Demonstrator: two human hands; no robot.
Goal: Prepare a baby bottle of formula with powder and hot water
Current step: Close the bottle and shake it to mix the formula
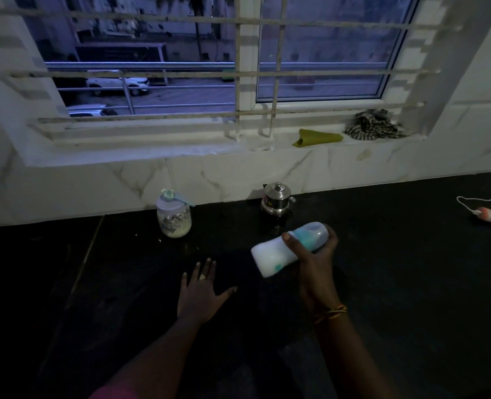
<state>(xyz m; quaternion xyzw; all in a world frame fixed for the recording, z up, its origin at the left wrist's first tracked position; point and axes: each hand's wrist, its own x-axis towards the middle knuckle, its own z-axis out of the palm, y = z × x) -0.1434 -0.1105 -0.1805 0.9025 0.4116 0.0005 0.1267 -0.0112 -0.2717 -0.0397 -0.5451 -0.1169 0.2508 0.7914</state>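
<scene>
Head view: your right hand [315,256] is gripping one baby bottle [289,247], tilted above the counter [411,283]; your left hand [201,292] is lying spread flat. One powder jar [174,217] and one steel pot [277,198] are standing behind.

Bottle [289,249] blurred (cap end behind hand [315,260]).

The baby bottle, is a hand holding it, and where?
Yes. The right hand holds the baby bottle tipped sideways, fingers wrapped around its middle near the capped end. The left hand holds nothing.
</scene>
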